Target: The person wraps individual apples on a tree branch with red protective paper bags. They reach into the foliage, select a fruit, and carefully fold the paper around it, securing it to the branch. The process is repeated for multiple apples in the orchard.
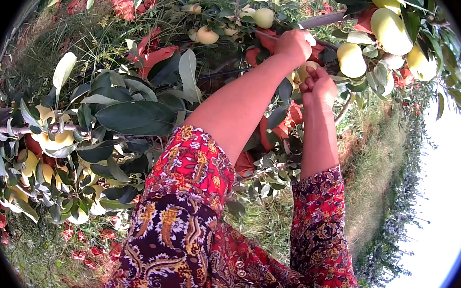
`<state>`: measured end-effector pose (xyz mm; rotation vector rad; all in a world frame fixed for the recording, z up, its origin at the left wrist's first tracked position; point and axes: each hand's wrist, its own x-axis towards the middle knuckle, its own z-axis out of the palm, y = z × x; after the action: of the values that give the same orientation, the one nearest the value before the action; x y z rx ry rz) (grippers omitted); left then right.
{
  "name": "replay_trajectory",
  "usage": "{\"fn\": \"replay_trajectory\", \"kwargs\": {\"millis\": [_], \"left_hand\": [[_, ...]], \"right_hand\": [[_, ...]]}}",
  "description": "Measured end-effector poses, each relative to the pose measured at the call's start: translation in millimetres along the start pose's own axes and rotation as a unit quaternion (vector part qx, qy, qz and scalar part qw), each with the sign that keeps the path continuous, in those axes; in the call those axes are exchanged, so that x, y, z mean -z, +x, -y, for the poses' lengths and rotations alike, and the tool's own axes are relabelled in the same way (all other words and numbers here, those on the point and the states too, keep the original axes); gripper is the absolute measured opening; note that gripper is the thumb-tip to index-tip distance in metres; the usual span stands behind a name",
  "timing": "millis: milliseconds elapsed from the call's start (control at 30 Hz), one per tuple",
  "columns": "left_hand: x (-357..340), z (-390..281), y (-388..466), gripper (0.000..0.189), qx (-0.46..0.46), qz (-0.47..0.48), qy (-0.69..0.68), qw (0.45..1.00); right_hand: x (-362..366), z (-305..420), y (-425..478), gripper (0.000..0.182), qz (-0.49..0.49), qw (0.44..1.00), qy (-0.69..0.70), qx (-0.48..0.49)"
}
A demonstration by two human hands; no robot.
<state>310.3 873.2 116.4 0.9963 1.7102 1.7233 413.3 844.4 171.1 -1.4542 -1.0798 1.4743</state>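
Observation:
My left hand (294, 48) is bent into a fist across a thin apple branch (267, 36), with red paper (315, 53) close beside it. Its palm side is hidden, so I cannot tell what it holds. Just below, my right hand (319, 87) has curled fingers, their tips against a pale yellow-green apple (308, 69). Whether they grip it is not clear. A larger yellow apple (351, 59) hangs to the right of both hands. More red paper (291, 119) shows among the leaves between my forearms.
Several apples (391, 31) hang in a cluster at upper right. Another leafy cluster with apples (56, 140) is at the left, on a branch (21, 130). Big leaves (136, 118) lie beside my left forearm. Red paper pieces (95, 249) litter the grass. A grassy strip (373, 174) runs along the right.

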Motion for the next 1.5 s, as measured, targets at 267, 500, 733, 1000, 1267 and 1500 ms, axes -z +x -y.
{"fn": "replay_trajectory", "kwargs": {"millis": [267, 500, 733, 1000, 1267, 1500], "left_hand": [[-7.9, -16.8, 6.6, 0.023, -0.151, 0.116, 0.193, 0.963], [-18.5, -40.3, 12.0, 0.02, -0.249, 0.187, 0.367, 0.877], [-23.9, -35.9, 11.1, 0.018, -0.233, 0.166, 0.329, 0.9], [-25.3, -34.5, 14.4, 0.024, -0.133, 0.233, 0.271, 0.924], [-26.4, 32.9, 19.2, 0.011, 0.119, 0.142, -0.298, 0.936], [16.7, 59.4, 8.3, 0.027, 0.119, -0.015, -0.182, 0.976]], "right_hand": [[19.8, -10.2, 7.8, 0.02, -0.1, 0.994, -0.049, 0.022], [34.7, -12.4, 15.1, 0.021, -0.137, 0.989, -0.033, 0.055], [19.7, -11.1, 18.6, 0.029, -0.057, 0.997, 0.027, 0.034], [20.4, -12.7, 31.7, 0.035, -0.091, 0.994, -0.019, 0.063], [25.7, -17.0, 43.1, 0.034, -0.092, 0.991, -0.035, 0.085], [23.6, -16.3, 35.7, 0.033, -0.078, 0.995, -0.018, 0.059]]}}
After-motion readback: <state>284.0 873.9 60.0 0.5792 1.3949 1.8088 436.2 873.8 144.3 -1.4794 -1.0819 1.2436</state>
